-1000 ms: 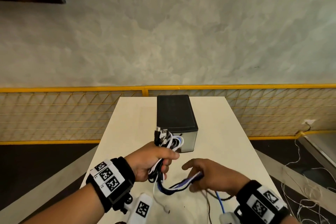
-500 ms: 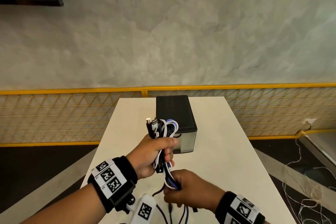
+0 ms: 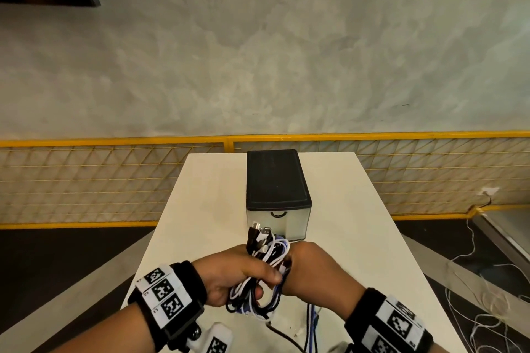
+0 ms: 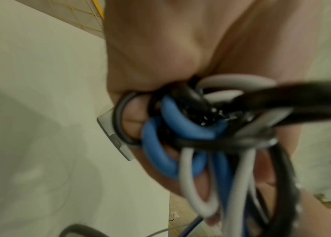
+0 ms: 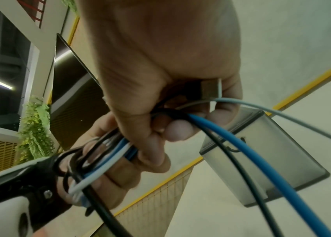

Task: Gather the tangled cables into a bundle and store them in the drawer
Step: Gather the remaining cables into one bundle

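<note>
A bundle of black, white and blue cables (image 3: 265, 264) (image 4: 191, 136) is held above the near part of the white table (image 3: 350, 238). My left hand (image 3: 243, 275) grips its looped middle, plug ends sticking up. My right hand (image 3: 309, 269) presses against the bundle from the right and holds loose strands (image 5: 231, 136), which trail down toward me. The small drawer unit (image 3: 276, 195) (image 5: 266, 160), black top and clear front with a handle, stands just behind the hands with its drawer closed.
Blue and black cable tails (image 3: 311, 324) hang to the table's near edge. A yellow mesh fence (image 3: 86, 180) runs behind the table. Loose white wires (image 3: 487, 309) lie on the floor at the right.
My right hand rose from below the bundle to its right side, bringing up the trailing strands. The left hand lowered the bundle a little toward me.
</note>
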Tool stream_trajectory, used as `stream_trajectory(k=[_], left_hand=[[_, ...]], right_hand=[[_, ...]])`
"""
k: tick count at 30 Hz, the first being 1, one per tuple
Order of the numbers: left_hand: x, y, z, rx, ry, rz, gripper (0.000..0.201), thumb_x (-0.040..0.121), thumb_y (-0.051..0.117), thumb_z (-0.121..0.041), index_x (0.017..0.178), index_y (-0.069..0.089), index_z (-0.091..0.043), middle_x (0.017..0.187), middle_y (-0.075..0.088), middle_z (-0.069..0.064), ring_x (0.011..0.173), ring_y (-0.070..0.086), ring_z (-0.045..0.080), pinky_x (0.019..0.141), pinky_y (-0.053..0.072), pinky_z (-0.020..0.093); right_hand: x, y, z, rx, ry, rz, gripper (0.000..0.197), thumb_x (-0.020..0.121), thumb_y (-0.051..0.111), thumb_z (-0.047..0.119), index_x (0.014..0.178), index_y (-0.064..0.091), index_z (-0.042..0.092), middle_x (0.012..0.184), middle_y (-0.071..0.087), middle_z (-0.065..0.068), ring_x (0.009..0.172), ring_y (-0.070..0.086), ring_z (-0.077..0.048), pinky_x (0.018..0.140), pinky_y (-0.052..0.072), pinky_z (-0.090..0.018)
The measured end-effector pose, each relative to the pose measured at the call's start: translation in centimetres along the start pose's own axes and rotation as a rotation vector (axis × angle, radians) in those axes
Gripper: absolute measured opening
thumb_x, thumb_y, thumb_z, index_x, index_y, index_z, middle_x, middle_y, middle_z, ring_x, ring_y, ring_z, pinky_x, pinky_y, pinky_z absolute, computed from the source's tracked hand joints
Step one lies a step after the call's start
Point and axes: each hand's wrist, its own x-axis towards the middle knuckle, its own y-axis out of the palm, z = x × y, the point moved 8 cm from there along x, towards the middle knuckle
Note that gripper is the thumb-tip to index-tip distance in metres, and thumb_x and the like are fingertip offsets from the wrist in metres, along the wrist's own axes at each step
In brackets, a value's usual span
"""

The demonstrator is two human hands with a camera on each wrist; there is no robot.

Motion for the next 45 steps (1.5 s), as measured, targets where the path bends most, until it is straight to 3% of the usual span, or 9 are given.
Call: stream_trajectory(k=[4, 10, 19, 22, 26, 32, 36, 42, 45], left_hand=[[0.3, 1.2, -0.3, 0.016, 0.072, -0.001, 0.029, 0.080, 0.066, 0.010, 0.097, 0.070, -0.013, 0.072, 0.070, 0.005, 0.057, 0.065, 0.015, 0.050, 0.052, 0.024], [0.5, 2.4, 0.5, -0.048, 0.074, 0.059, 0.032, 0.073, 0.069, 0.005, 0.103, 0.069, -0.006, 0.090, 0.071, 0.019, 0.081, 0.069, 0.034, 0.062, 0.056, 0.034], [0.5, 1.9, -0.4, 0.079, 0.170, 0.032, 0.033, 0.072, 0.055, 0.017, 0.088, 0.071, -0.006, 0.078, 0.069, 0.019, 0.066, 0.065, 0.032, 0.066, 0.054, 0.032], [0.2, 0.8, -1.6, 0.097, 0.228, -0.027, 0.032, 0.069, 0.055, 0.018, 0.087, 0.072, -0.003, 0.074, 0.068, 0.021, 0.068, 0.064, 0.031, 0.068, 0.053, 0.030], [-0.3, -1.8, -2.5, 0.072, 0.271, -0.115, 0.031, 0.071, 0.058, 0.015, 0.065, 0.075, -0.011, 0.072, 0.068, 0.018, 0.065, 0.065, 0.027, 0.064, 0.052, 0.030], [0.2, -1.0, -1.7, 0.029, 0.250, -0.150, 0.021, 0.068, 0.071, -0.001, 0.071, 0.076, -0.021, 0.067, 0.061, 0.009, 0.061, 0.065, 0.027, 0.061, 0.052, 0.031], [0.7, -0.3, -0.8, 0.105, 0.212, -0.160, 0.030, 0.071, 0.077, -0.006, 0.099, 0.070, -0.014, 0.063, 0.058, 0.009, 0.054, 0.060, 0.024, 0.061, 0.048, 0.031], [0.1, -1.2, -1.6, 0.157, 0.230, -0.196, 0.016, 0.072, 0.076, -0.004, 0.082, 0.070, -0.015, 0.057, 0.060, 0.007, 0.056, 0.059, 0.025, 0.060, 0.048, 0.030], [-0.1, -1.3, -1.8, 0.210, 0.228, -0.170, 0.017, 0.070, 0.077, -0.003, 0.082, 0.070, -0.012, 0.062, 0.060, 0.012, 0.058, 0.061, 0.027, 0.063, 0.051, 0.032]], right_hand=[[0.6, 0.0, -0.7, -0.036, -0.014, -0.068, 0.024, 0.075, 0.045, 0.048, 0.089, 0.054, 0.031, 0.083, 0.066, 0.009, 0.077, 0.062, -0.011, 0.067, 0.053, -0.031], [0.5, -0.7, -1.1, 0.094, 0.077, -0.134, 0.033, 0.076, 0.061, 0.044, 0.095, 0.036, 0.034, 0.089, 0.060, 0.009, 0.076, 0.061, -0.013, 0.063, 0.049, -0.029], [0.6, -1.8, -1.1, 0.396, -0.013, 0.168, 0.087, 0.068, 0.083, 0.016, 0.128, 0.028, 0.047, 0.104, 0.058, -0.003, 0.086, 0.068, -0.019, 0.082, 0.058, -0.033], [0.0, -1.2, -2.4, 0.609, 0.077, 0.251, 0.079, 0.073, 0.080, 0.010, 0.131, 0.035, 0.040, 0.110, 0.059, -0.009, 0.083, 0.067, -0.020, 0.081, 0.058, -0.033], [-1.4, -0.4, -3.7, 0.806, 0.134, 0.270, 0.020, 0.095, 0.058, 0.018, 0.111, 0.058, 0.006, 0.085, 0.068, -0.014, 0.087, 0.069, -0.030, 0.094, 0.050, -0.046], [-0.9, -1.4, -1.8, 1.076, 0.088, 0.184, 0.037, 0.093, 0.060, 0.027, 0.123, 0.046, 0.009, 0.067, 0.048, 0.001, 0.049, 0.052, -0.023, 0.056, 0.053, -0.035], [-0.3, -1.7, -2.1, 0.970, 0.127, 0.055, 0.030, 0.092, 0.063, 0.023, 0.118, 0.050, 0.022, 0.065, 0.043, 0.005, 0.049, 0.031, -0.014, 0.047, 0.027, -0.026], [-0.7, -3.2, -2.1, 0.349, -0.019, 0.076, 0.085, 0.083, 0.074, 0.033, 0.145, 0.021, 0.054, 0.105, 0.054, 0.010, 0.076, 0.056, -0.002, 0.072, 0.049, -0.016], [-0.2, -4.1, -1.5, -0.047, -0.079, -0.032, 0.066, 0.084, 0.071, 0.037, 0.138, 0.034, 0.045, 0.102, 0.048, 0.021, 0.084, 0.051, 0.007, 0.072, 0.040, -0.008]])
